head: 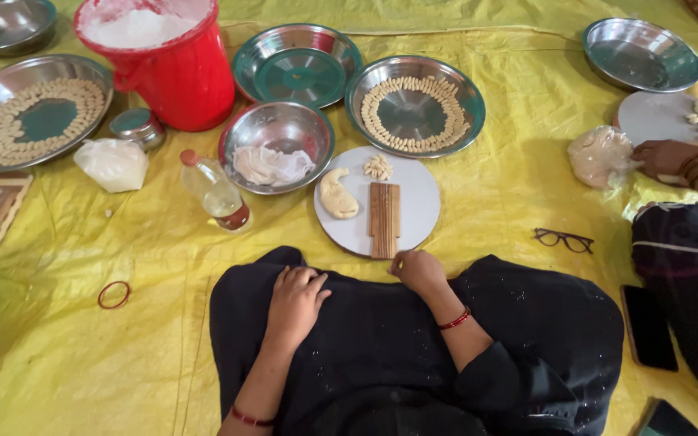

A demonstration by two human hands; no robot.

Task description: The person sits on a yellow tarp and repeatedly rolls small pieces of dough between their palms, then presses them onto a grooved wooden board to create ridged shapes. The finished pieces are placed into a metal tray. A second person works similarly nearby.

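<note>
I sit on a yellow sheet in black clothes. My left hand (295, 299) rests flat on my knee, fingers apart, holding nothing. My right hand (418, 270) lies at the near edge of a round white board (418, 198), fingertips pinched close to the end of a ridged wooden board (384, 218); whether it holds a bit of dough is unclear. A lump of dough (338, 194) lies on the white board's left side, and a small pile of shaped pieces (378, 167) near its far edge.
Steel plate with a ring of shaped pieces (414, 105), another at far left (30, 113), empty plates (296, 63) (641, 54), bowl with plastic (276, 145), red bucket of flour (159, 60), oil bottle (216, 191), glasses (563, 240), red bangle (114, 295). Another person's hand (668, 157) by a dough bag (599, 156).
</note>
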